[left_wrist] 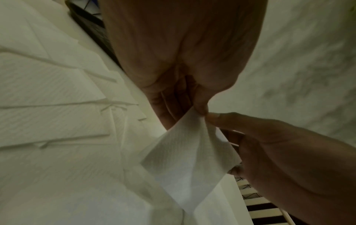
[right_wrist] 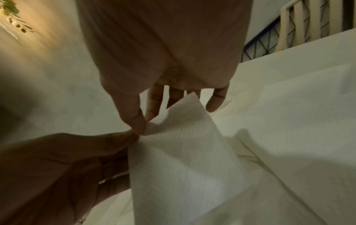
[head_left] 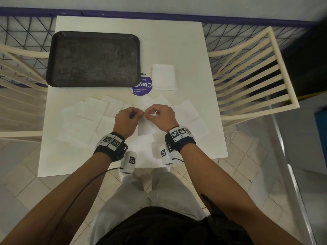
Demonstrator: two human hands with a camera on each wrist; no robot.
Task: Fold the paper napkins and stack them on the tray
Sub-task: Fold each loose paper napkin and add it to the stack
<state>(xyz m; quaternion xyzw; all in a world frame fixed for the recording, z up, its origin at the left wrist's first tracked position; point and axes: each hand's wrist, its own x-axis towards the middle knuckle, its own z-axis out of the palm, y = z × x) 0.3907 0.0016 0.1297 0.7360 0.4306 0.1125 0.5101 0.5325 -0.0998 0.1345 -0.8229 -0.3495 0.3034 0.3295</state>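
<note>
**Corner to corner, first folds under way**

The napkin (head_left: pixel 146 128) is up off the desk (head_left: pixel 185 50), hanging between both hands right at the front centre, its upper corners brought together at one point. The left hand (head_left: pixel 125 121) pinches that point between thumb and forefinger, other fingers curled in; the right hand (head_left: pixel 160 117) pinches the same spot from the other side, thumb against forefinger. From the right wrist, its remaining fingers (right_wrist: pixel 215 100) hang loose and spread behind the sheet. So both hands are closed tight on one napkin, tips nearly touching.

Where does the job stand? Early, by the look of it. The tray (head_left: pixel 53 68) sits at the far left of the desk with nothing on it. A small folded pile (head_left: pixel 163 76) lies just right of the tray, beside a purple sticker (head_left: pixel 143 87) — folded, perhaps, but not yet on the tray. Loose napkins (head_left: pixel 88 112) are scattered flat and overlapping across the near half of the desk, plenty left to fold. This one needs creasing, then stacking.
</note>
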